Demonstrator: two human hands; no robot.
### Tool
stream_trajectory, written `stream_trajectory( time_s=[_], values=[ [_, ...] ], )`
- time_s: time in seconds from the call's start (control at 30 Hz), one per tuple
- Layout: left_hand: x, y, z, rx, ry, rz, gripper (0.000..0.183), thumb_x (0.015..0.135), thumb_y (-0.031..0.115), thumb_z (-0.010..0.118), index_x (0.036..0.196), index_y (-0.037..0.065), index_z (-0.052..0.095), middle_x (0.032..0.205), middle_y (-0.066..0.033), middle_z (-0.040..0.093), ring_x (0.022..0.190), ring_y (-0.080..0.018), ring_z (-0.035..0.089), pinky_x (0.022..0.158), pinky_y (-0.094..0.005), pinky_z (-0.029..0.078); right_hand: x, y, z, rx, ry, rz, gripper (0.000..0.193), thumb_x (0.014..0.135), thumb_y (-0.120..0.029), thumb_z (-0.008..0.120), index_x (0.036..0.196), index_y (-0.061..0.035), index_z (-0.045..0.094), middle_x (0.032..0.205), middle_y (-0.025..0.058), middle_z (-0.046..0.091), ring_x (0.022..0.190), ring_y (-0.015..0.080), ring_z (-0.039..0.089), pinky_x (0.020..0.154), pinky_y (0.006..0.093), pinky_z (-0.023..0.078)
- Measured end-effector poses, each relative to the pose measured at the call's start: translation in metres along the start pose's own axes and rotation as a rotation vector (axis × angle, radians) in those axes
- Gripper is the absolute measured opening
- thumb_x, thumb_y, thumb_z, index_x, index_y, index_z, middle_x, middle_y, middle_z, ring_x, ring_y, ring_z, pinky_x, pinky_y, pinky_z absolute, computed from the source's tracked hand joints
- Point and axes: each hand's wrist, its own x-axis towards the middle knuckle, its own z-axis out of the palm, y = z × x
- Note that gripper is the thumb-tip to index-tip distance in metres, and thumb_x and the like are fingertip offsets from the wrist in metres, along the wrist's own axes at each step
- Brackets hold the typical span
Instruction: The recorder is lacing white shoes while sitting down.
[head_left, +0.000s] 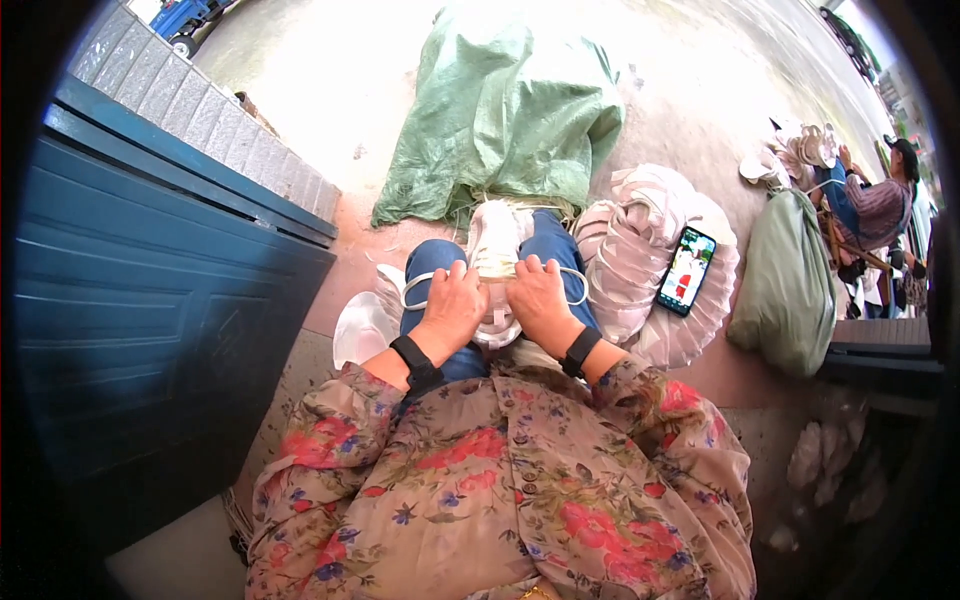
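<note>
Between my knees is a stack of pale, off-white pieces [496, 235] that look like shoe uppers. My left hand [455, 303] is closed over its left side, fingers curled around a white cord [408, 290] that loops out beyond the knuckles. On the other side, my right hand [541, 303] pinches the same kind of cord, and a second loop sticks out to its right. Both fists are close together, knuckles up, near the stack's closest end. Whether the cord passes around the stack or through it is hidden by my fingers.
Right of my knee, a fanned pile of pale pieces [640, 265] carries a lit phone [687, 270]. A large green woven sack [500, 110] lies ahead. Blue door panels [160, 290] stand at left. Farther right are a full green sack [785, 280] and a seated person [880, 205].
</note>
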Motion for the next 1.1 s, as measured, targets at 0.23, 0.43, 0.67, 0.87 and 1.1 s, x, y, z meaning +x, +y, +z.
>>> stream_trajectory(
  time_s=[0.23,0.43,0.67,0.87,1.1],
  values=[
    [0.01,-0.002,0.004,0.027,-0.052,0.119,0.007,0.068,0.012,0.054,0.069,0.007,0.06,0.074,-0.0056,0.053,0.081,-0.0216,0.049,0.063,-0.0352,0.037,-0.003,0.009,0.017,0.1,0.141,-0.053,0.004,0.068,-0.015,0.057,0.067,-0.0125,0.06,0.082,0.0044,0.051,0.086,0.0207,0.047,0.07,0.0342,0.034],
    [0.038,-0.012,-0.041,-0.936,0.084,-0.473,0.008,0.079,0.008,0.059,0.079,0.001,0.062,0.066,-0.0086,0.058,0.058,-0.0111,0.051,0.054,-0.0253,0.042,0.017,0.01,-0.006,0.851,0.514,0.188,0.006,0.078,-0.011,0.055,0.075,-0.0061,0.057,0.074,0.0117,0.054,0.075,0.0301,0.052,0.064,0.0402,0.038],
    [0.048,-0.035,-0.027,-1.279,0.036,-0.522,0.016,0.083,0.011,0.057,0.088,-0.004,0.061,0.07,-0.0005,0.059,0.058,-0.0051,0.049,0.053,-0.0199,0.041,0.043,0.027,-0.012,1.16,0.487,0.501,0.014,0.08,-0.013,0.055,0.082,-0.0002,0.06,0.078,0.0173,0.06,0.076,0.0333,0.057,0.067,0.0381,0.045],
    [-0.019,-0.099,0.025,-0.867,0.206,-0.643,0.031,0.078,0.014,0.057,0.104,-0.002,0.056,0.09,-0.0173,0.063,0.083,-0.0273,0.061,0.073,-0.0327,0.048,0.056,0.02,-0.014,1.045,0.545,0.432,0.014,0.08,-0.013,0.055,0.082,0.0,0.06,0.081,0.0167,0.06,0.078,0.0327,0.057,0.07,0.0373,0.044],
    [-0.177,-0.162,0.106,-0.161,-0.13,-0.915,0.051,0.074,0.017,0.061,0.117,-0.004,0.044,0.105,-0.0253,0.055,0.096,-0.0373,0.054,0.085,-0.0419,0.043,0.072,0.024,-0.004,0.914,0.535,0.38,0.014,0.078,-0.013,0.056,0.08,-0.0009,0.061,0.081,0.0167,0.061,0.079,0.0322,0.058,0.072,0.0375,0.045]
  ],
)
